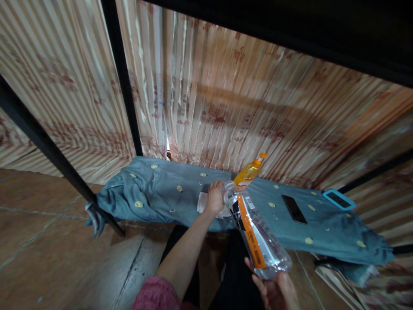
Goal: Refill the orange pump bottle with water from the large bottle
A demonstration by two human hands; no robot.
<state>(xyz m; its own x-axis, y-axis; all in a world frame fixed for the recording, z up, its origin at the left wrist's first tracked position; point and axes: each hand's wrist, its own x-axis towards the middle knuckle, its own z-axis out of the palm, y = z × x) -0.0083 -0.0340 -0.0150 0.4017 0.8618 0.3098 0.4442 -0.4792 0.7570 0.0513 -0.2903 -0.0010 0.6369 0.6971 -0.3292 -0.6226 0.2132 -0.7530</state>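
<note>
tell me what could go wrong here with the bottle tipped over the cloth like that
The clear plastic bottle is tilted neck-down, held at its base by the right hand and at its neck by the left hand. If it holds liquid, it could spill onto the teal cloth, perhaps reaching the black phone. The orange-capped bottle just behind could be knocked over.

A makeshift living corner, likely in a home: pleated, printed curtains hang all round from ten to two o'clock on black metal poles, a brown tiled floor lies at eight, and a low surface wears a teal dotted cloth.
</note>
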